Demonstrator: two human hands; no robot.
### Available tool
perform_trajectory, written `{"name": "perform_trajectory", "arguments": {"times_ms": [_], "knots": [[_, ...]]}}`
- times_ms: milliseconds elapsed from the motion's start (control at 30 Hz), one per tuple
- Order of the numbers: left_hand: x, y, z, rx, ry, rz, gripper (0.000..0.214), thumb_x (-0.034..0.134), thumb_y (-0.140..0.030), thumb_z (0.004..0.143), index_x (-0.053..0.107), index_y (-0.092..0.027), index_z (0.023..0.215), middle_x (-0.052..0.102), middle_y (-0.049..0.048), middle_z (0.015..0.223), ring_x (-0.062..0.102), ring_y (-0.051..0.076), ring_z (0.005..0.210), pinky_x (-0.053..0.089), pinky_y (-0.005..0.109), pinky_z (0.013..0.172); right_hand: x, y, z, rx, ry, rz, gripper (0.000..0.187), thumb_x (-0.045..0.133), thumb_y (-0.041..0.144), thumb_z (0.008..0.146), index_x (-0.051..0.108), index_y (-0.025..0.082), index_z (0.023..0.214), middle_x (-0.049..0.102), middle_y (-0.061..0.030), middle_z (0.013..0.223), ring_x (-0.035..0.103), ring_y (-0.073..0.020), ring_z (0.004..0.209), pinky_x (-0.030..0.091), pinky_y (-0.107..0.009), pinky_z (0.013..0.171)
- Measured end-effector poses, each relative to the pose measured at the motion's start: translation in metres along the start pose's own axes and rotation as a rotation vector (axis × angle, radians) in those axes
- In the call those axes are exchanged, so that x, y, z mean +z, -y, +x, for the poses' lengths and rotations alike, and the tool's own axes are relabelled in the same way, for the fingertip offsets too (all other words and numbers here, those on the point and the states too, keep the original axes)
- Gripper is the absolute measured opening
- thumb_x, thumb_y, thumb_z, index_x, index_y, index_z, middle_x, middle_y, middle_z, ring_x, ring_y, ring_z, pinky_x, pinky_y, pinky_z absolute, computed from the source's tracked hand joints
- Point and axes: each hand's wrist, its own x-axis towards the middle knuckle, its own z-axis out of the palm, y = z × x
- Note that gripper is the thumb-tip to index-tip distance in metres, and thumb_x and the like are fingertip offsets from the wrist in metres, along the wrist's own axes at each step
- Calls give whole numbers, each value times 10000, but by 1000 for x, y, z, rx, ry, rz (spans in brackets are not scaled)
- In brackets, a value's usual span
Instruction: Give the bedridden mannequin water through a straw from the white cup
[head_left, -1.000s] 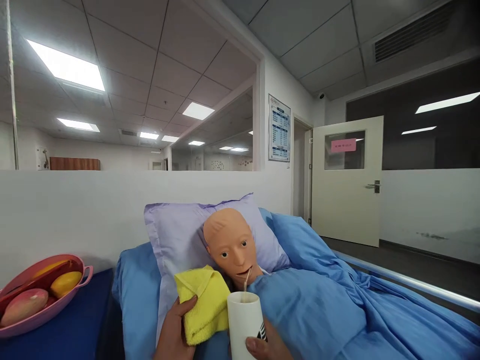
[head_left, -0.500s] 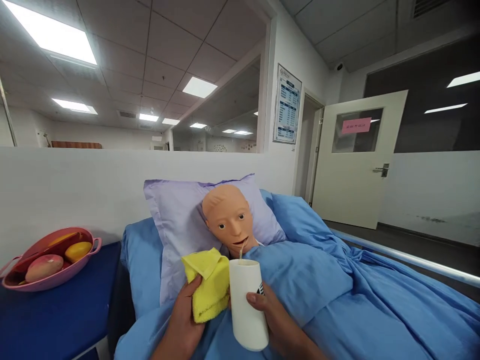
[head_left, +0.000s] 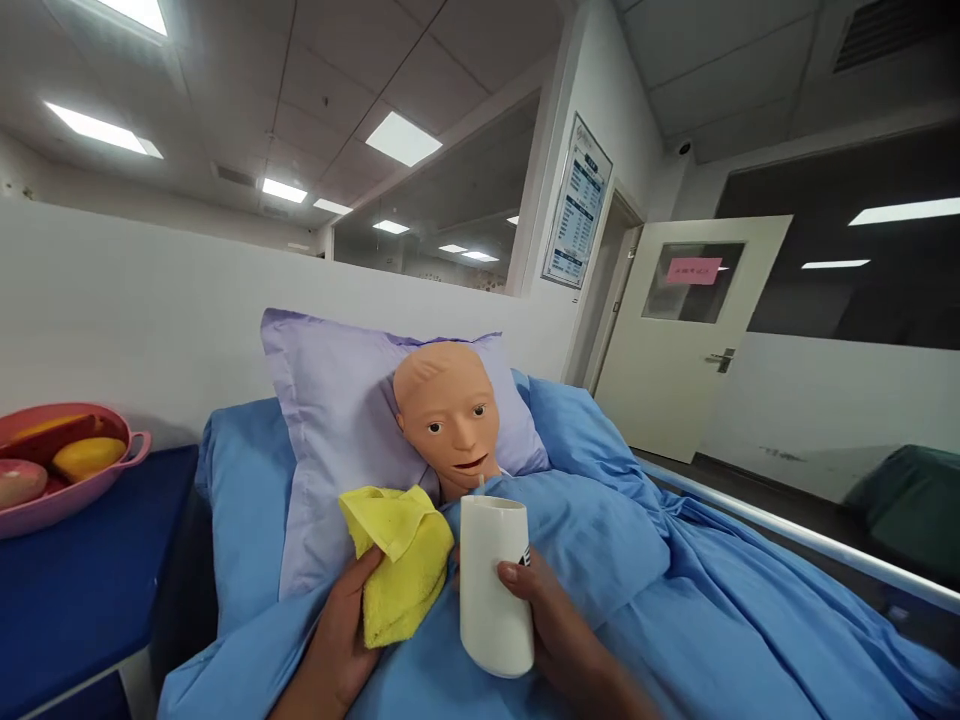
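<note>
1. R hand [head_left: 551,620] wraps white cup [head_left: 491,590], thumb across front; most fingers hidden behind, can't tell their spread.
2. Cup approx. upright, long axis near vert., held over blue quilt [head_left: 615,540] nr its top edge; can't tell if base touches.
3. Straw [head_left: 481,485] pokes up past cup rim, tip just below manikin head's [head_left: 446,395] mouth, apparently apart.
4. Key: from R hand, mouth lies fwd & a bit L, beyond cup rim; R hand nearer cup than L.
5. L hand [head_left: 341,620] pinches yellow towel [head_left: 409,570] btwn thumb & fingers, just L of cup, nr pillow's [head_left: 330,420] lower edge.
6. Pink basket [head_left: 79,494] w/ fruit: nr blue table's [head_left: 75,600] far R corner.
</note>
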Motion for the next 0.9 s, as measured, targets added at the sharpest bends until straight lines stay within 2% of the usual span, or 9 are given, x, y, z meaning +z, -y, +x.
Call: {"name": "perform_trajectory", "arguments": {"times_ms": [167,600,900], "knots": [[1,0,-3,22,20,-9,568,620,-213,867,454,-105,1400,671,168,1226,642,313,1125,507,442,1004,4,-5,-2,23,-57,-41,511,717,528,727,605,171,1075,734,-101,890,665,-235,767,516,-344,665],[-1,3,-8,144,55,67,611,646,-146,832,450,-153,1411,677,138,1225,653,305,1105,516,423,991,8,-5,-2,-9,-21,-95,558,756,526,696,632,168,1106,714,-100,912,645,-244,794,509,-339,659],[4,2,-13,161,64,126,544,673,-208,838,514,-150,1355,673,136,1234,661,297,1088,534,397,958,5,-8,-4,-5,-14,-182,521,734,528,730,643,181,1108,690,-95,977,624,-247,882,495,-314,672]]}}
